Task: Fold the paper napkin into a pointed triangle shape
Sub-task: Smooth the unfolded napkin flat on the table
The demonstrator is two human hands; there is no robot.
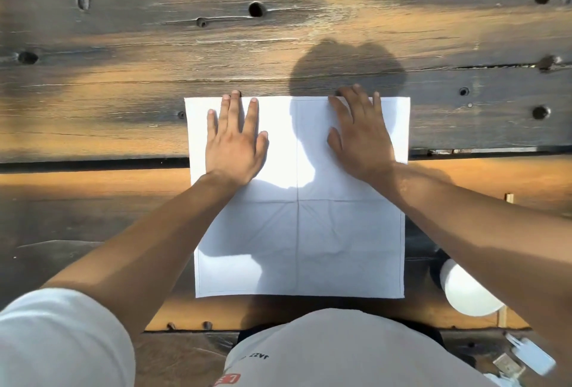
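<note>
White paper napkin (298,232) lying fully unfolded and flat on the weathered wooden desk (123,77), its crease lines forming a cross through the middle. Left hand (235,142) and right hand (362,136) press palm-down on the napkin's far half, one on each side of the central crease, fingers straight and spread; fingertips reach the far edge. Neither grip grasps anything. A white round object (467,290) sits near the napkin's right side.

Weathered wooden plank table (123,83) with knot holes, sunlit in patches.
</note>
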